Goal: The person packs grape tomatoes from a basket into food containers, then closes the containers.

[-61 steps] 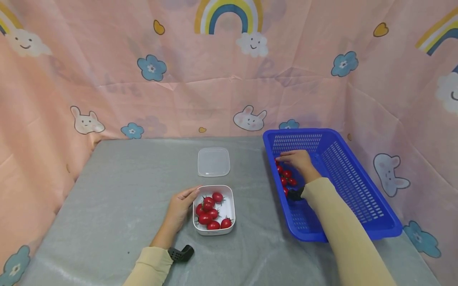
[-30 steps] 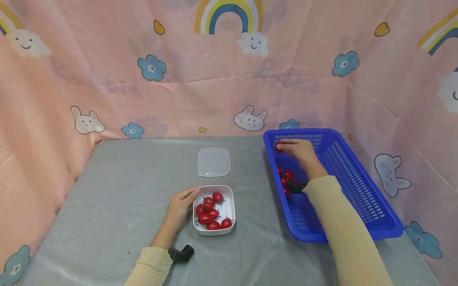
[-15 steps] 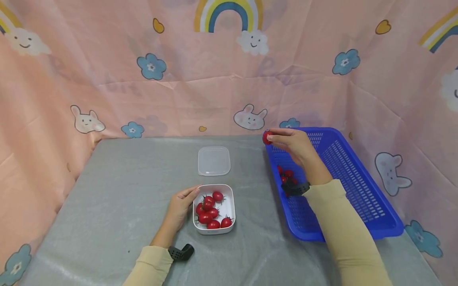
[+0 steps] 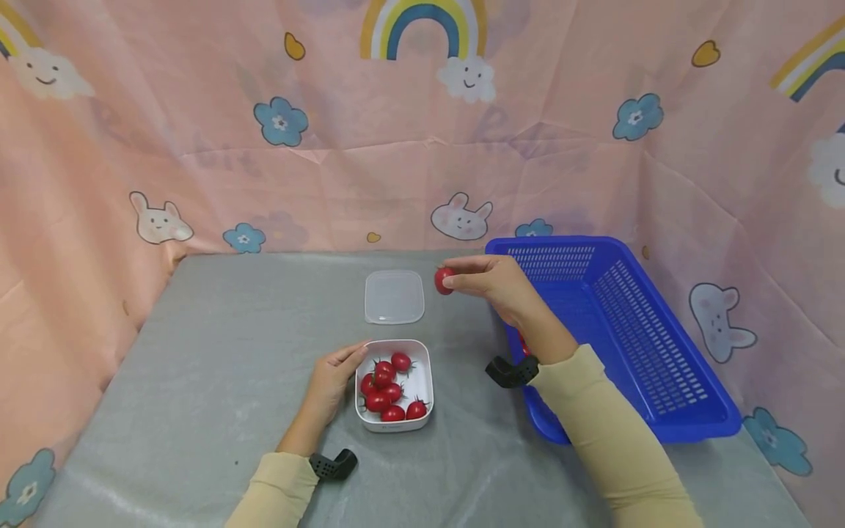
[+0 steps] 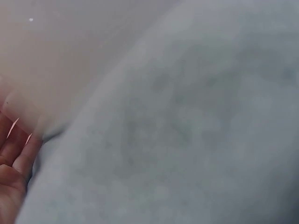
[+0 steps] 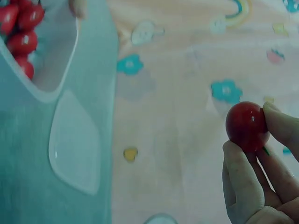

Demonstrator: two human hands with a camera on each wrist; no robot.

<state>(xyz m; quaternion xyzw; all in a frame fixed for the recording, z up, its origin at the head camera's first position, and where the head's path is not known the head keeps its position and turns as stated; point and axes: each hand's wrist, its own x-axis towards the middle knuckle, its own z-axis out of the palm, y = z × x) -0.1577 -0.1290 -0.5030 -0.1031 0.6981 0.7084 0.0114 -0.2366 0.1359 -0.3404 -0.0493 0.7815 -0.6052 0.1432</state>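
Across the grey table [image 4: 218,367], nearest, the left hand [image 4: 331,375] has its grip on the far left corner of a white box [image 4: 416,383] of red tomatoes [image 4: 378,401]. Rightward stands a slatted blue basket [image 4: 623,359]. Past the box lies a translucent lid [image 4: 394,297]; right of it, the right hand [image 4: 498,284] pinches a single tomato [image 4: 442,281], held aloft. Behind hangs a pink printed curtain [image 4: 370,169].

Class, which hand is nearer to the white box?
Left: the left hand touches the box; the right hand, holding a tomato, is apart, off to the box's right.
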